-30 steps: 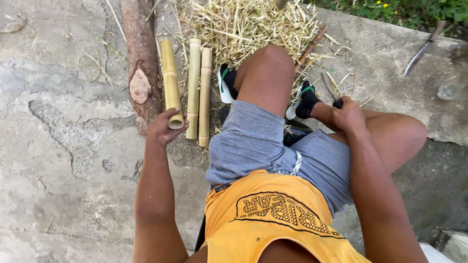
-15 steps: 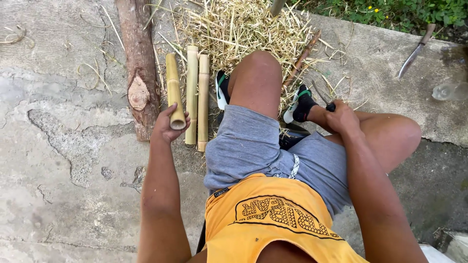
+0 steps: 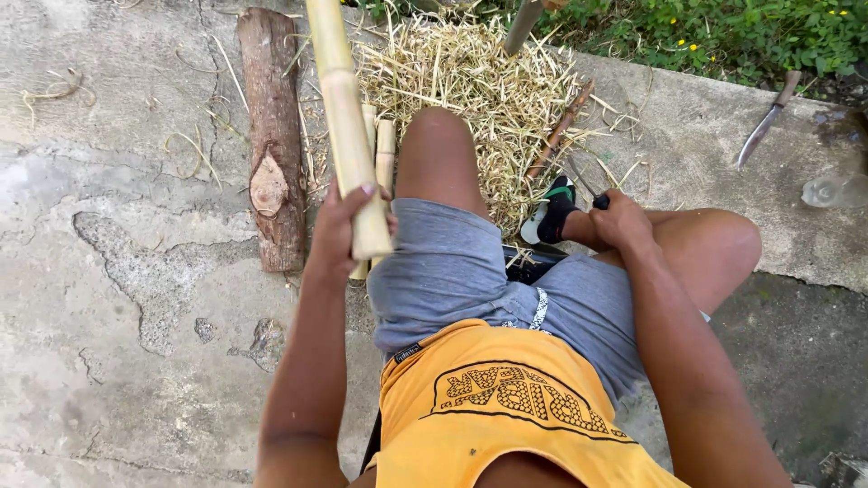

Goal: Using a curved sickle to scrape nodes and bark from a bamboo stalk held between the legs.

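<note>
My left hand [image 3: 348,226] grips the lower end of a long yellow bamboo stalk [image 3: 342,117], which is raised and runs up out of the top of the view. Two shorter bamboo pieces [image 3: 385,154] lie on the concrete behind it, beside my left knee. My right hand [image 3: 622,217] is closed around the dark handle of a small knife [image 3: 583,181], whose blade points toward the straw pile [image 3: 479,81]. That hand rests by my right foot in a black and green shoe [image 3: 551,212].
A short brown log [image 3: 271,136] lies on the cracked concrete [image 3: 117,271] to the left. A second knife [image 3: 764,122] lies at the far right near a clear bottle [image 3: 836,190]. A reddish stick [image 3: 561,131] sits in the straw. Green plants [image 3: 723,32] border the slab.
My left hand has lifted the bamboo stalk off the ground and brought it toward me. The view has moved closer. My right hand stays by my foot.
</note>
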